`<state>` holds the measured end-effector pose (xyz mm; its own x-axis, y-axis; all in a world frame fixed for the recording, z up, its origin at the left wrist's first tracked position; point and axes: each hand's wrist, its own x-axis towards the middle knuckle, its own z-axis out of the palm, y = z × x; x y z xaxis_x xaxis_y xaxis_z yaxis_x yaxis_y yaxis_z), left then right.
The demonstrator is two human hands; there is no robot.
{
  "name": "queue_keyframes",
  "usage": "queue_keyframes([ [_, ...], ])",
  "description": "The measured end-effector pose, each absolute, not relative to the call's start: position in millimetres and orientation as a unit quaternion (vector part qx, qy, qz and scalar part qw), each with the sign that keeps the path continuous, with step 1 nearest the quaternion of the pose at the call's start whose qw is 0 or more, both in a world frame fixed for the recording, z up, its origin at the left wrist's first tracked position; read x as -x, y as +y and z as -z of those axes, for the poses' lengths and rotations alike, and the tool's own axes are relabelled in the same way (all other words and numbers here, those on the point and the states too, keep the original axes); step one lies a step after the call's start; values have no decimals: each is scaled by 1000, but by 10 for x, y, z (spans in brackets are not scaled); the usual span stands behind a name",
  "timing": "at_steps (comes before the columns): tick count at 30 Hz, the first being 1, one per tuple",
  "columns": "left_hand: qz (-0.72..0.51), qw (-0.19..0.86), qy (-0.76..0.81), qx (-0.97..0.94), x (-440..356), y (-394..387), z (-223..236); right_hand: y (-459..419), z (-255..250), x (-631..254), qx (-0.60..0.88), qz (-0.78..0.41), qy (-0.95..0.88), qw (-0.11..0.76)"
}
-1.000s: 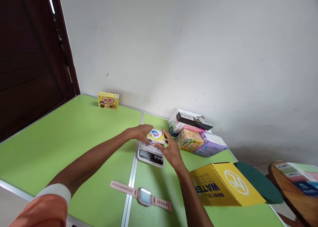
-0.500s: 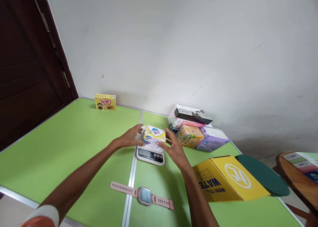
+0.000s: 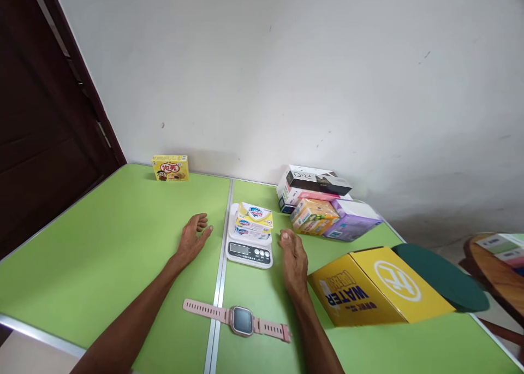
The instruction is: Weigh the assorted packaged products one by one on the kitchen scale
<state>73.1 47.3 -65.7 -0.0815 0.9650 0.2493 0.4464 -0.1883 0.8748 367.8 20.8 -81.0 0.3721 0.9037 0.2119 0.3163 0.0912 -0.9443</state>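
Observation:
Two soap boxes (image 3: 254,220) lie stacked on a small white kitchen scale (image 3: 249,255), the upper one with a yellow and white face. The scale's display and round buttons face me. To the left of the scale, my left hand (image 3: 193,238) is open over the table, thumb stretched out, holding nothing. My right hand (image 3: 293,259) is just right of the scale, apart from it, empty with loosely bent fingers. Its fingers are partly hidden by the back of the hand. A smartwatch with a pink strap (image 3: 241,320) lies flat in front of the scale.
A yellow carton (image 3: 360,292) stands at the right beside a dark green round object (image 3: 442,278). Behind are a black and white box (image 3: 317,182), an orange pack (image 3: 314,217) and a purple pack (image 3: 352,221). A yellow snack box (image 3: 170,168) stands at the back left.
Both my hands have let go of the soap boxes and moved apart, the left to the left, the right down and to the right. The boxes stay on the scale.

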Motion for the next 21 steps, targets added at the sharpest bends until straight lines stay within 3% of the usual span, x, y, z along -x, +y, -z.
queue_keyframes([
  [5,-432,284,559,-648,-821,491,557,237,573,-3690,606,-299,-501,541],
  [13,-246,309,450,-801,-1212,963,-36,566,121,-3767,585,-312,-639,390],
  [21,-224,344,414,-812,-1235,1200,-16,741,-19,-3796,591,-346,-652,325],
])
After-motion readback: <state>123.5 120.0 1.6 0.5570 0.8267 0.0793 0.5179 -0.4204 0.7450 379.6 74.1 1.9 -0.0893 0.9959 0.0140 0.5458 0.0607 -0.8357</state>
